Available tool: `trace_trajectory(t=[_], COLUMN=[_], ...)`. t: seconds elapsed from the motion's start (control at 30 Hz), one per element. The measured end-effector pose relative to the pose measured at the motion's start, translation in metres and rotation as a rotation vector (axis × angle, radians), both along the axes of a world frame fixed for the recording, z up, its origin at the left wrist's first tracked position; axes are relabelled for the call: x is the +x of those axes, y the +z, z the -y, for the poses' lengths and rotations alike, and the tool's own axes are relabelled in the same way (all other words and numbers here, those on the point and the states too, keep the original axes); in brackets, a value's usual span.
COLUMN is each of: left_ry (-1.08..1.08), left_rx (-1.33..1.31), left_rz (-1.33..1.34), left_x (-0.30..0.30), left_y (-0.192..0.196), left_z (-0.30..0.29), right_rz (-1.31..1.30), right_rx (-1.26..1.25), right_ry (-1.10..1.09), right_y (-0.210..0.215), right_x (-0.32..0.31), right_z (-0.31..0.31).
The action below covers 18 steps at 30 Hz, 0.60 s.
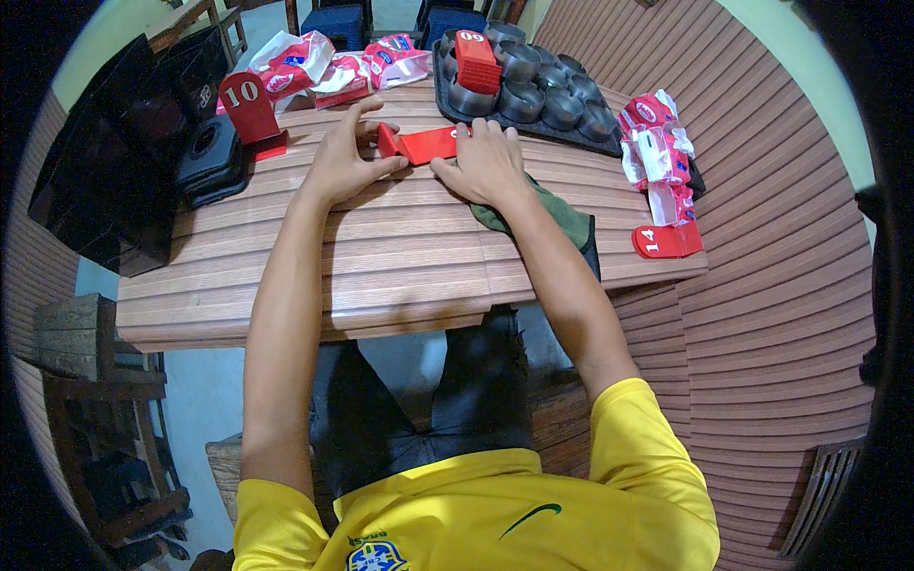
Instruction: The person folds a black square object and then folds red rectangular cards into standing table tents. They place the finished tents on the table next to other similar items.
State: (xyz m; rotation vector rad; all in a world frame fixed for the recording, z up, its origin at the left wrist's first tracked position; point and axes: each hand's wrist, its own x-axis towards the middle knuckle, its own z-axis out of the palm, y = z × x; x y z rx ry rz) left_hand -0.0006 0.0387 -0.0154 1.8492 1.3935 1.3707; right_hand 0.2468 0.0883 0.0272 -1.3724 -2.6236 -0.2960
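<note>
Both my hands are on the table (381, 257), working on one red sign (426, 145) that lies flat on the slats ahead of me, roughly mid-table and toward the far edge.

Left hand (345, 157): palm down, fingers spread and partly curled. Thumb and fingertips touch the left end of the sign, where a short flap stands up. It presses and steadies rather than wraps; not closed around it.

Right hand (488, 160): palm down, fingers bent, tips on the right end of the sign. Also a loose, pressing hold, hand mostly open. A green cloth (557, 214) lies under my right wrist, touching the forearm, and runs toward the near right of the table.

Surroundings:
- Standing red sign (249, 109) with a white number, upright on its base, left of my left hand, apart from it.
- Black holder (211, 157) just left of that sign, next to a large black box (114, 181) at the table's left edge.
- Red and white packets (333, 67) heaped at the far edge, beyond the left hand.
- Dark tray (533, 95) of round metal cups at the far right; a stack of red signs (476, 59) rests on the cups at its left end.
- More packets (657, 147) at the right edge, and just nearer, a red sign (666, 240) lying at the table's near right corner.

My knees show below the table edge.
</note>
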Motion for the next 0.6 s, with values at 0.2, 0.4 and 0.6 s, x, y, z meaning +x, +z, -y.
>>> trace_trajectory(t=[0.2,0.4,0.6], left_ry=[-0.029,-0.021,-0.03], left_rx=[-0.049,-0.057,-0.074], left_rz=[0.107,0.068,0.086], left_x=[0.002,0.0,0.0], left_y=[-0.002,0.0,0.001], left_z=[0.001,0.0,0.002], right_rz=[-0.099,-0.041,0.194], right_rx=[0.008,0.104,0.033], right_ry=[0.407,0.391,-0.016], right_y=[-0.012,-0.002,0.019], right_x=[-0.007,-0.007,0.0], right_z=[0.011,0.021,0.021])
